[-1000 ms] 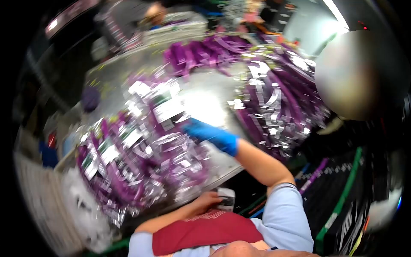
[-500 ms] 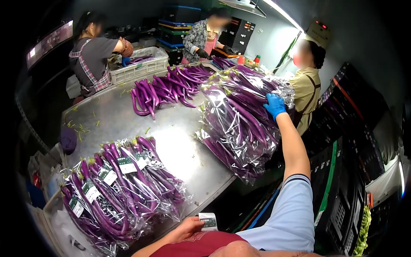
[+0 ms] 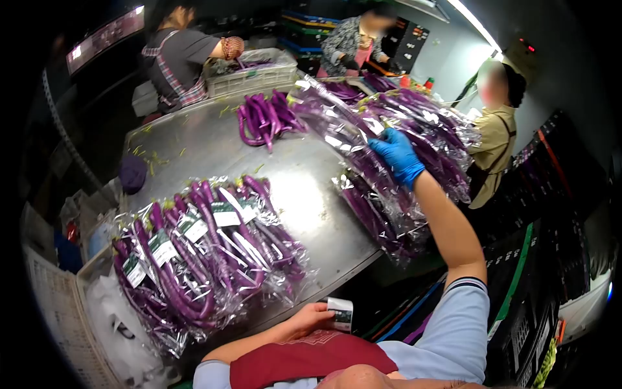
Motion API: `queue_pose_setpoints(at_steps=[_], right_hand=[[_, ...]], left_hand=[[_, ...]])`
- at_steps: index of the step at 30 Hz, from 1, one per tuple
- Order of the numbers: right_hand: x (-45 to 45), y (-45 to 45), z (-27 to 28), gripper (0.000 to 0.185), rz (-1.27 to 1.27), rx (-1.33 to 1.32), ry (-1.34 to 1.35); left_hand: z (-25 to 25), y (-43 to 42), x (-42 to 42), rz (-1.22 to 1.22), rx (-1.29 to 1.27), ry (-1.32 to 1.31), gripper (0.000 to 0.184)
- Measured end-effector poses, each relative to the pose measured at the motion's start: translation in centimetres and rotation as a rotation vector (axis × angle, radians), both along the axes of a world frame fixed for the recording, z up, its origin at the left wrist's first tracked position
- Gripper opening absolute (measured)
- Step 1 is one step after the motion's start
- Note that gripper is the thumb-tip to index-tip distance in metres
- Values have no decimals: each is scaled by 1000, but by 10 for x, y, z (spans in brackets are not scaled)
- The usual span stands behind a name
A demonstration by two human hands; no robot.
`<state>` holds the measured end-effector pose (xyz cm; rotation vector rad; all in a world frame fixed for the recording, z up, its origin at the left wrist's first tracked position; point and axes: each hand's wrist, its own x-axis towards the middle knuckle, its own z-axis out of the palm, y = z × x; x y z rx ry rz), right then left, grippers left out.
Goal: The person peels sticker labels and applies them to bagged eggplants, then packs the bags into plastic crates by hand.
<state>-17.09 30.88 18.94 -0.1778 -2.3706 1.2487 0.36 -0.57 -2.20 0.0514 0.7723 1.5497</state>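
Note:
My right hand (image 3: pixel 398 157), in a blue glove, is closed on a clear plastic bag of long purple eggplants (image 3: pixel 343 126). That bag slants up off the pile, its far end partly covering the loose eggplants (image 3: pixel 264 120). Beneath and beside it lie more bagged eggplants (image 3: pixel 431 123). My bare left hand (image 3: pixel 308 321), close to my body, pinches a small strip of printed labels (image 3: pixel 341 314). At the near left of the metal table (image 3: pixel 311 240), several bagged eggplants with green-and-white labels (image 3: pixel 194 262) lie side by side.
Two co-workers stand across the table, one beside a white crate (image 3: pixel 253 76). A third person (image 3: pixel 495 136) is at the right. Dark stacked crates (image 3: pixel 512 285) line my right side. A purple bundle (image 3: pixel 133 174) and green stem scraps lie at the table's left.
My right hand has drawn one bag of eggplants up and leftward from the pile. My view has shifted, moving the scene rightward. The left hand still holds the labels.

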Motion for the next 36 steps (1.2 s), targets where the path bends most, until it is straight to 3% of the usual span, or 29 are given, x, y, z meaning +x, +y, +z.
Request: queue_pose_setpoints(at_steps=[3,5,7,9,10,13,14,15,17,18,19,21,23,25,27,28,31,33,36], right_hand=[[16,-72,-52,27,-90,168,-48],[27,-94,-125,27,-116,478,-159],[46,-105,-199,22,100,484,-229],[60,-103,-236,20,422,499,-382],[69,-115,-212,28,442,381,-440],[95,-142,-135,41,874,-87,-591],[104,-145,-124,41,988,16,-715],[115,-152,-108,45,1122,-80,-846],[126,-152,-90,48,1255,146,-985],[126,-148,-96,48,1216,115,-1101],[127,-143,-91,41,1179,215,-1047],[122,-121,-103,31,1115,27,-1027],[121,-108,-107,32,965,-52,-1267],[132,-104,-125,35,959,25,-1103],[150,-106,-158,38,831,223,-460],[149,-119,-142,33,776,336,-402],[152,-138,-116,29,897,379,-824],[170,-145,-133,28,882,390,-743],[182,-155,-144,24,904,456,-854]], left_hand=[[-11,-8,5,29,-2,74,27],[-7,-14,6,41,-19,109,27],[9,-20,7,101,48,103,29],[11,-23,5,100,43,151,30],[8,-23,4,93,38,159,30],[39,-24,-4,100,64,92,27],[44,-24,-6,94,35,99,27],[44,-21,-7,136,79,136,27],[37,-24,-14,117,99,199,25],[43,-26,-14,95,94,205,25],[48,-27,-14,71,90,204,24],[30,-27,-8,-48,28,291,25],[21,-29,0,-67,-37,276,25],[13,-28,8,-17,-65,171,22],[16,-28,10,20,-82,146,22],[11,-28,12,34,-111,134,21],[6,-28,11,95,-162,72,19],[6,-28,9,119,-212,40,18],[9,-25,7,168,-213,34,15]])
